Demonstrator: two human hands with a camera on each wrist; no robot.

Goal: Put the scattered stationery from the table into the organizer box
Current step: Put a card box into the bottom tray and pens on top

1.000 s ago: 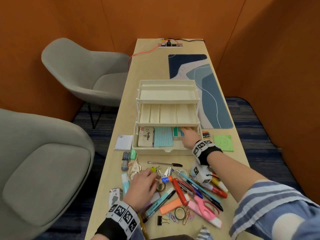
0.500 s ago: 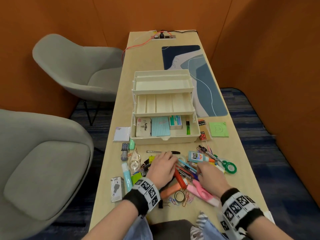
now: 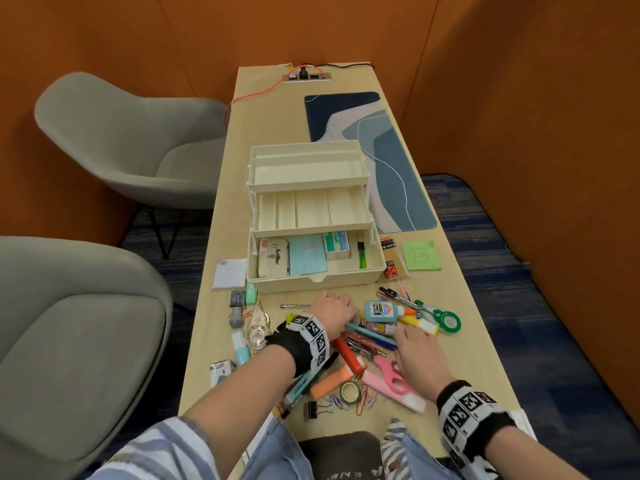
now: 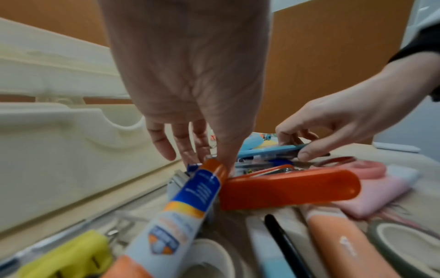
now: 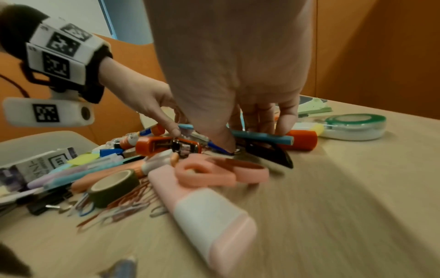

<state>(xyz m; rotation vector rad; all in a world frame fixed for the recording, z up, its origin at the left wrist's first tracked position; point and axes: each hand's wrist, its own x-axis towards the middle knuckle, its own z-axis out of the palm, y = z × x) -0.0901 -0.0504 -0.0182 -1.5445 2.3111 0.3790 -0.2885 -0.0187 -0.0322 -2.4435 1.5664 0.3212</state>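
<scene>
two hands of ours are down in the stationery heap on the table, with the organizer box standing open at 12 o'clock from the heap, its tiers stepped back. our right hand pinches a teal pen between thumb and curled fingers, the pen lying across the pile just above the tabletop. our left hand reaches down with fingers spread and nearly straight; the fingertips touch the pile beside an orange stapler, and we cannot tell whether they have hold of anything.

in the box's bottom tray lie a white artline case, a blue card pad, a small box and a green marker; the upper trays show no contents.

at 6 o'clock from the stapler sit pink scissors, an orange highlighter, a roll of dark tape and paper clips. a glue bottle and a green tape dispenser lie toward 3 o'clock of our left hand. a green sticky note rests at 3 o'clock from the box.
</scene>
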